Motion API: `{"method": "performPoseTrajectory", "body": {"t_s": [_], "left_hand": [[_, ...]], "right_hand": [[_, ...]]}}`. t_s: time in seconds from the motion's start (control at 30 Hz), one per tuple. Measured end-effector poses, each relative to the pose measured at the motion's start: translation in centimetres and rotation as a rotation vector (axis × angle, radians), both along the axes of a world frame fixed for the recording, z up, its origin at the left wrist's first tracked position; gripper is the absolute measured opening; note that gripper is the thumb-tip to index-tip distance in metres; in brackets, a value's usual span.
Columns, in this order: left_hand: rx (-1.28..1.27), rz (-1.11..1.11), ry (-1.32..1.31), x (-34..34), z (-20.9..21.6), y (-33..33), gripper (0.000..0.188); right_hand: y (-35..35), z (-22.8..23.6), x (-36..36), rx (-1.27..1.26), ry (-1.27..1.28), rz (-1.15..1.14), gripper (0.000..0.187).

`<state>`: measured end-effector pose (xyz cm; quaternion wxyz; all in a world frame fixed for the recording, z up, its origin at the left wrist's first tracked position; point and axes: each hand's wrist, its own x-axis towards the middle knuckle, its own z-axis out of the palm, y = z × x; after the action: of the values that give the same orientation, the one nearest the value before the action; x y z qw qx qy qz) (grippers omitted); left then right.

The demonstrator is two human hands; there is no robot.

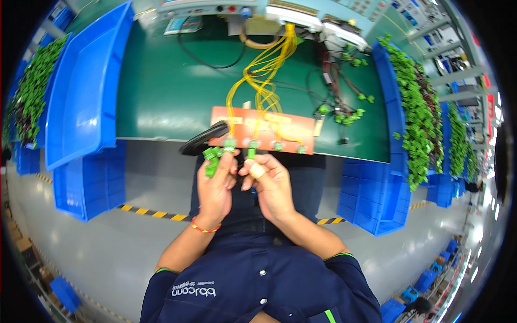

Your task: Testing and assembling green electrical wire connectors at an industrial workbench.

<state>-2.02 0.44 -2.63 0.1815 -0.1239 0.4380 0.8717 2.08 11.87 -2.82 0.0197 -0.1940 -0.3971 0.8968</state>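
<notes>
Both hands are at the near edge of an orange board [237, 117] lying on the green table. My left hand [214, 191] is closed around several green terminal connectors [211, 169]; its fingertips are by a green connector [229, 144] at the board's front left. My right hand [273, 189] pinches a small green terminal connector [251, 154] at the neighbouring socket. A pale yellow wrap covers one of its fingers. Yellow wires [262, 81] run from the far side of the table to the board. Two further green connectors [278, 145] sit along its front edge, to the right.
A black flat object [203, 138] juts over the table edge left of the board. Blue bins [81, 97] stand at the left, and a bin of green connectors [412, 107] at the right. Dark wires with green ends [344, 89] lie right of the board; test equipment [215, 9] is behind.
</notes>
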Motion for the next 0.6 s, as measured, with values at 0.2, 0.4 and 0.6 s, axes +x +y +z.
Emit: {"method": "performPoseTrajectory", "body": {"t_s": [0.2, 0.4, 0.6], "left_hand": [[-0.096, -0.135, 0.034, -1.1, -0.4, -2.7, 0.018], [-0.232, -0.205, -0.005, 0.2, -1.7, -4.3, 0.019], [-0.405, -0.446, 0.043, 1.5, -3.0, -4.3, 0.024]], "right_hand": [[0.5, 0.1, -0.3, 0.066, -0.026, 0.079, 0.017], [1.4, 0.4, 0.2, 0.83, 0.189, 0.083, 0.022], [1.5, 0.2, -0.4, 0.354, 0.096, 0.278, 0.026]]}}
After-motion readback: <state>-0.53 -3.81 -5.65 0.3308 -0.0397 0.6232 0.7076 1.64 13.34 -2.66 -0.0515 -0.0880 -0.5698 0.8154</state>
